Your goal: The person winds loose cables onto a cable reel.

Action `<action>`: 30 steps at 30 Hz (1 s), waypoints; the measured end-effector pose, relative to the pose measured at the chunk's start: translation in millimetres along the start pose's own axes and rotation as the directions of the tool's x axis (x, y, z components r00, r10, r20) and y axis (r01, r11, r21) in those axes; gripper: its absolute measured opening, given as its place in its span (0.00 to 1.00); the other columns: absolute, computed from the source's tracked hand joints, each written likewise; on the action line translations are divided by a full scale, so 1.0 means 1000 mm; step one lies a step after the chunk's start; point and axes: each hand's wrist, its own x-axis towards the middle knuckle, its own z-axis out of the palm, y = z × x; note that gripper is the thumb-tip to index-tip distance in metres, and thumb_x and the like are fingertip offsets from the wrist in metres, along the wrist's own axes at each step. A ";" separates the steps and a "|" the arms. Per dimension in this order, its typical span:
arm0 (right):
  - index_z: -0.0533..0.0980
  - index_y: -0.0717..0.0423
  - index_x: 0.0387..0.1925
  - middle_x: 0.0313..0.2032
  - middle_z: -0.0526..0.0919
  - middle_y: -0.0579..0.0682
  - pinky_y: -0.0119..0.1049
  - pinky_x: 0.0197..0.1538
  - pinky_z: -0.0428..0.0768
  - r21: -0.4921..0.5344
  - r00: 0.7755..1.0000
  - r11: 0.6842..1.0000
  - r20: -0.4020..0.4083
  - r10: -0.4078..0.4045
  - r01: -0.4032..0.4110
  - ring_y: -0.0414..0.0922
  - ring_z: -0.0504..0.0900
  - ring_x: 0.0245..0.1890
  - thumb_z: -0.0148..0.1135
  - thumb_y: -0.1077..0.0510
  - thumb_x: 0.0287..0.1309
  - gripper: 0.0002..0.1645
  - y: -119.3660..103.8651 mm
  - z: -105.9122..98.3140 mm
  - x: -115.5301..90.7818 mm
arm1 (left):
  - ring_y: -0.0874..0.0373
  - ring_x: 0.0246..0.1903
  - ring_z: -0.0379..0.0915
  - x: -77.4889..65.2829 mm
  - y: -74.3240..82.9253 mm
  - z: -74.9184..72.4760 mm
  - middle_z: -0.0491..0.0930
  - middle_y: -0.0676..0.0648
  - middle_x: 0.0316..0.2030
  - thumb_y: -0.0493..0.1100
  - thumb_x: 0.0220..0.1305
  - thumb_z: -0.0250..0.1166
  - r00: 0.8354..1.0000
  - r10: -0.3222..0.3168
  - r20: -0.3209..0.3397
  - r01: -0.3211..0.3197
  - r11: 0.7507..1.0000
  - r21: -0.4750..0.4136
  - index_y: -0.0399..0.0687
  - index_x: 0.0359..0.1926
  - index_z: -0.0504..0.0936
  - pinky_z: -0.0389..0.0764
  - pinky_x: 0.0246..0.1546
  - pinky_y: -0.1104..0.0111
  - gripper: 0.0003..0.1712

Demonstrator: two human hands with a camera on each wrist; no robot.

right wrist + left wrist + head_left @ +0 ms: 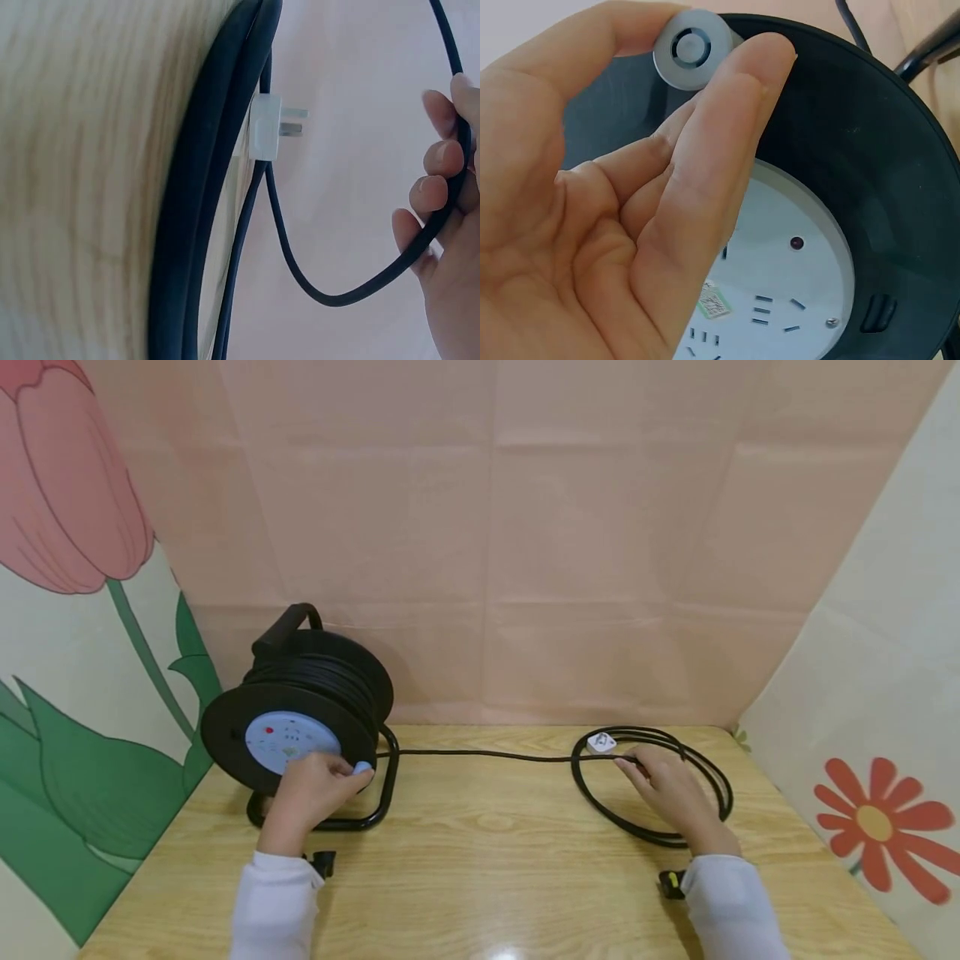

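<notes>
A black cable reel (225, 731) with a light blue socket panel (281, 735) stands tilted on its tube stand at the left. My left hand (309, 789) pinches the small round winding knob (694, 49) at the reel's rim between thumb and fingers. From the reel a black cable (480, 752) runs right to my right hand (675, 789). The fingers of that hand curl round the cable, as the right wrist view shows. Loose loops of cable (581, 789) lie about and below this hand, with a white plug (602, 743) inside the coil.
The reel has a black carrying handle (281, 631) on top and a black tube stand (386, 793) on the wooden table (480, 877). A pink sheet (480, 543) hangs behind the table, with flower-printed sheets at both sides. Black straps with small devices sit at both wrists.
</notes>
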 end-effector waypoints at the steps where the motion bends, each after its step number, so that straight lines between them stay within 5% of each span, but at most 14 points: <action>1: 0.72 0.43 0.28 0.20 0.65 0.38 0.34 0.26 0.64 0.000 1.000 1.000 0.001 -0.001 0.001 0.38 0.63 0.20 0.62 0.53 0.70 0.12 0.000 0.000 0.000 | 0.57 0.23 0.71 0.001 -0.001 0.000 0.81 0.53 0.20 0.53 0.62 0.70 1.000 -0.002 0.010 0.002 1.000 0.001 0.45 0.28 0.87 0.71 0.25 0.65 0.16; 13: 0.75 0.42 0.26 0.18 0.65 0.37 0.31 0.23 0.63 0.014 1.000 1.000 -0.011 0.009 -0.009 0.36 0.62 0.18 0.69 0.51 0.63 0.12 -0.002 -0.002 -0.001 | 0.58 0.30 0.78 0.007 -0.016 -0.001 0.84 0.52 0.27 0.58 0.64 0.68 0.987 -0.054 0.153 0.059 0.998 -0.027 0.41 0.37 0.88 0.80 0.33 0.61 0.23; 22: 0.75 0.41 0.25 0.16 0.63 0.33 0.30 0.22 0.63 0.020 0.998 0.998 -0.043 -0.050 0.051 0.33 0.60 0.15 0.74 0.51 0.58 0.14 -0.006 -0.002 -0.001 | 0.54 0.29 0.82 0.010 -0.034 0.003 0.84 0.48 0.25 0.53 0.62 0.72 0.966 -0.102 0.239 0.140 0.979 -0.148 0.37 0.32 0.87 0.85 0.34 0.62 0.20; 30: 0.73 0.39 0.20 0.14 0.61 0.32 0.32 0.25 0.63 0.004 0.997 0.997 -0.030 -0.073 0.073 0.32 0.57 0.14 0.74 0.49 0.58 0.17 -0.010 0.000 -0.001 | 0.52 0.29 0.83 0.012 -0.049 0.005 0.84 0.48 0.25 0.54 0.62 0.71 0.936 -0.145 0.322 0.192 0.974 -0.121 0.35 0.31 0.87 0.85 0.33 0.62 0.23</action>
